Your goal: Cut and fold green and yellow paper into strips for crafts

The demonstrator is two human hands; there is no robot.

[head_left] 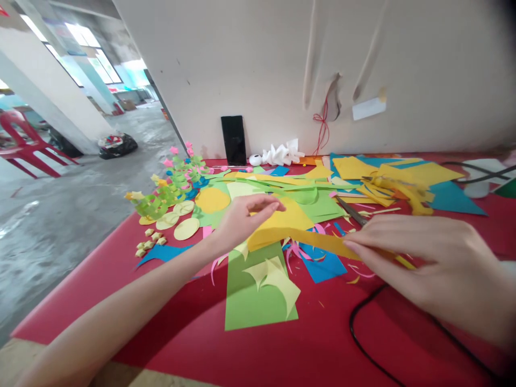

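Observation:
My right hand pinches a yellow paper strip between thumb and fingers. The strip stretches left across the scraps, and a short yellow end shows past the fingers. Beside that hand, dark scissor blades point up and left; their handles are hidden. Above the strip's left end is my left hand, fingers loosely curled with no paper visible in them. Under it lies a yellow paper sheet. Nearer to me, pale yellow offcuts rest on a green paper sheet.
Green curled-paper pieces with pink stars, pale discs and small folded stars stand at left. A phone leans on the board behind. Yellow scraps pile at right. A black cable loops across the red table.

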